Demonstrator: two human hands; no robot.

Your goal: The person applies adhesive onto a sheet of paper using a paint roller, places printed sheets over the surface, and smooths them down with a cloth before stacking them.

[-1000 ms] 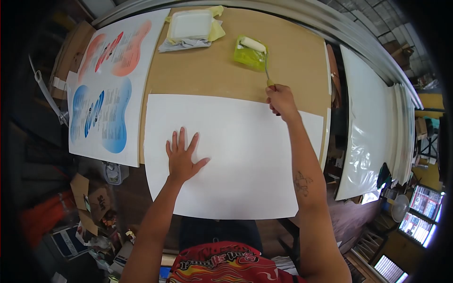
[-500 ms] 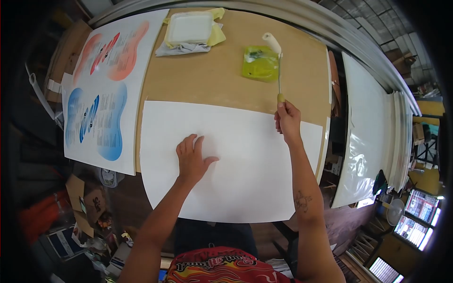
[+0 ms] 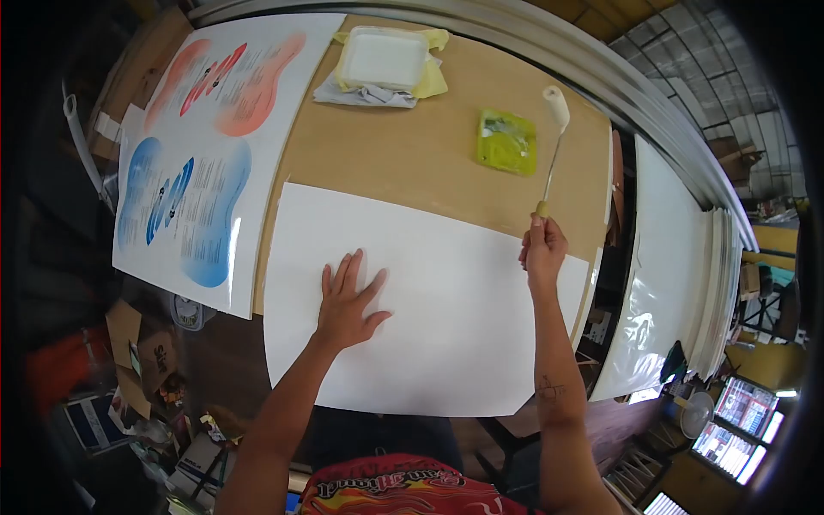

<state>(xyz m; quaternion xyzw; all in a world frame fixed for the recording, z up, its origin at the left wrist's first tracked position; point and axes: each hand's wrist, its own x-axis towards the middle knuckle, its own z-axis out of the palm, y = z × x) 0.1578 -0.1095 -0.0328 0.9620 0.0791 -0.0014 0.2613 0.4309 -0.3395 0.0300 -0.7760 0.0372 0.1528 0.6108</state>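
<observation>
R hand [image 3: 544,251] closed round roller [image 3: 557,112] handle, by white sheet's [image 3: 429,335] far R corner; roller shaft runs near-far, head far, just R of green tray [image 3: 518,156]. L hand [image 3: 348,307] spread wide, empty, at sheet's L half.

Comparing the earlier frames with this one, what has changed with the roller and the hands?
The roller has come up out of the green tray, and its head is now right of it in the picture. The right hand still grips its handle; nothing was let go. The left hand is still spread over the white sheet.
</observation>
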